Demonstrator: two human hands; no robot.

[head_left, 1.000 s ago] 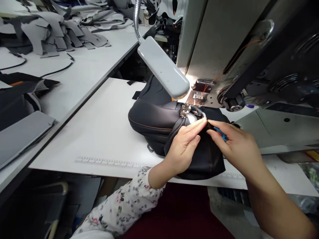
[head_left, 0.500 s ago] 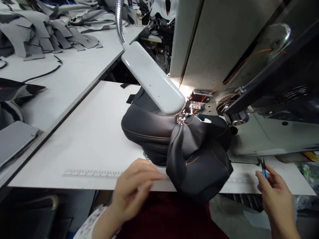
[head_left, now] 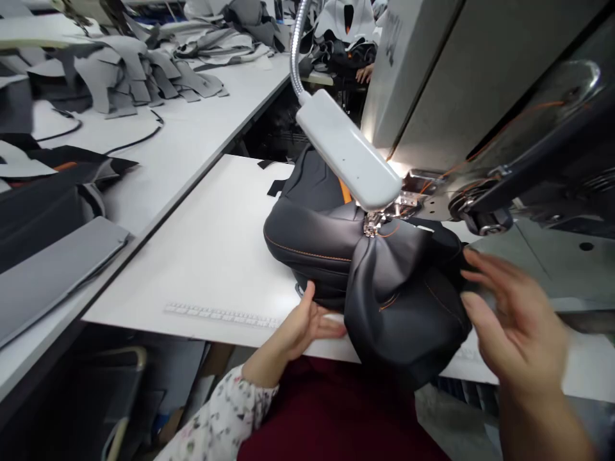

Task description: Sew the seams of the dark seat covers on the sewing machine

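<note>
A black leather cover [head_left: 379,275] with orange stitching lies bunched under the presser foot [head_left: 371,225] of a large sewing machine [head_left: 485,109]. My left hand [head_left: 307,326] rests open at the table's front edge, fingertips touching the cover's lower left side. My right hand [head_left: 514,314] hovers open and blurred just right of the cover, fingers spread, holding nothing that I can see. A white gooseneck lamp [head_left: 348,147] hangs over the needle area and hides part of it.
The white sewing table [head_left: 211,250] carries a printed ruler [head_left: 221,314] along its front edge. To the left, another table [head_left: 163,141] holds grey and black cut pieces [head_left: 120,70]. A grey panel [head_left: 52,269] lies at lower left. Another person's hand [head_left: 365,72] shows far behind.
My left hand moved forward from below the table edge to touch the cover. My right hand rose from the table's right front edge towards the cover; the blue tool it held is no longer visible.
</note>
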